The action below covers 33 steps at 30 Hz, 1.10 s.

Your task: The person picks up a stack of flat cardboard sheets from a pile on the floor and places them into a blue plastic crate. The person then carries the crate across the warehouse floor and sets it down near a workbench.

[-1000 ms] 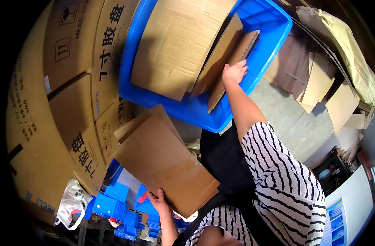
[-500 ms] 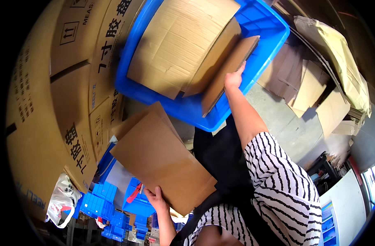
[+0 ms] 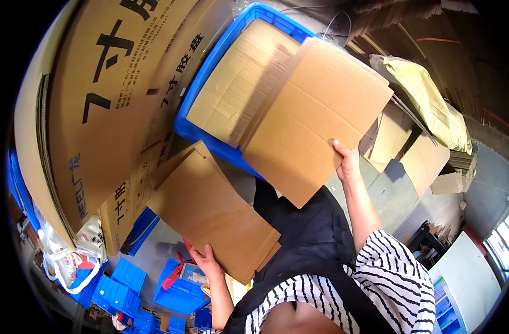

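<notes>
My left hand [image 3: 209, 264] grips the lower edge of a few brown cardboard sheets [image 3: 210, 206], its thumb on top and the other fingers hidden beneath. On the right, my right hand [image 3: 348, 162] holds a wide cardboard sheet [image 3: 321, 117] by its near right edge, thumb on the face. That sheet is raised over the right side of a blue plastic bin [image 3: 184, 123] and hides much of it. More cardboard [image 3: 240, 78] lies inside the bin at the left. The two held lots are apart from each other.
Tall printed cardboard boxes [image 3: 112, 111] wall off the left. Small blue bins [image 3: 118, 295], a white plastic bag [image 3: 71, 261] and a red-handled tool [image 3: 174, 273] are at lower left. Flattened cardboard [image 3: 427, 161] and a yellowish sack [image 3: 430, 100] lie on the right.
My right hand has drawn the cardboard sheet up out of the bin and turned its broad face into view. My left hand keeps its sheets in nearly the same place.
</notes>
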### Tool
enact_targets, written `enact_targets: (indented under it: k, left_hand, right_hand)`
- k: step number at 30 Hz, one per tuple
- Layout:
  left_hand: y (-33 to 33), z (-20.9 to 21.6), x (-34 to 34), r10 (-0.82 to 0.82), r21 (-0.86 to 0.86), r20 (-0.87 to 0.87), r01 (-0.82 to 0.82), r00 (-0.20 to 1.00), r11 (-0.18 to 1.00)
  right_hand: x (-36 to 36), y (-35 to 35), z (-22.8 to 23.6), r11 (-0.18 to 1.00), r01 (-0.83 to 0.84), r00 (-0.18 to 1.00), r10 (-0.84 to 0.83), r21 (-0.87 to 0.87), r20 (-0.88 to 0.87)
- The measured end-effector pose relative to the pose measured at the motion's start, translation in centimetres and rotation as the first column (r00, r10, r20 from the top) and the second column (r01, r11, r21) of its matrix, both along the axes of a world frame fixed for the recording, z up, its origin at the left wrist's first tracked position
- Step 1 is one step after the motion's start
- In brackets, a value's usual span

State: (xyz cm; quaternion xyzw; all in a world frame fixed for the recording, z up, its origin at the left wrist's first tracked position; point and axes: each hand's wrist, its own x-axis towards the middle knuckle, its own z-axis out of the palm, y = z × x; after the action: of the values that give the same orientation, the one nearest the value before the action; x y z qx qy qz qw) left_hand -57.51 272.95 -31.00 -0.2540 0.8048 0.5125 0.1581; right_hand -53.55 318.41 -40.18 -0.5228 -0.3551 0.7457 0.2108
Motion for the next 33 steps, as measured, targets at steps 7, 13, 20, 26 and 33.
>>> enact_targets:
  k: [7, 13, 20, 26, 33]
  left_hand:
    - [-1.3, 0.8, -0.1, 0.039, -0.017, 0.034, -0.039, 0.999, 0.999]
    - [-1.2, 0.4, -0.7, 0.026, -0.047, 0.056, -0.023, 0.998, 0.999]
    - [0.3, -0.3, -1.4, -0.017, -0.056, 0.105, 0.022, 0.994, 0.998]
    - [0.7, -1.4, -1.6, -0.061, -0.079, 0.135, 0.073, 0.989, 0.994]
    - [4.4, -1.4, -3.6, -0.134, -0.162, 0.223, 0.173, 0.966, 0.972]
  right_hand:
    - [-5.4, -1.1, -10.9, 0.953, -0.066, 0.964, -0.016, -0.297, -0.264]
    - [-10.8, -4.5, -18.9, 0.93, 0.192, 0.981, -0.185, -0.313, 0.055]
    - [-14.6, -3.8, -20.7, 0.926, -0.052, 0.932, -0.09, -0.375, -0.351]
    - [-15.1, -3.7, -19.7, 0.971, 0.018, 0.998, -0.031, -0.238, -0.049]
    - [-9.4, -5.0, -28.6, 0.882, -0.471, 0.64, 0.328, 0.017, 0.695]
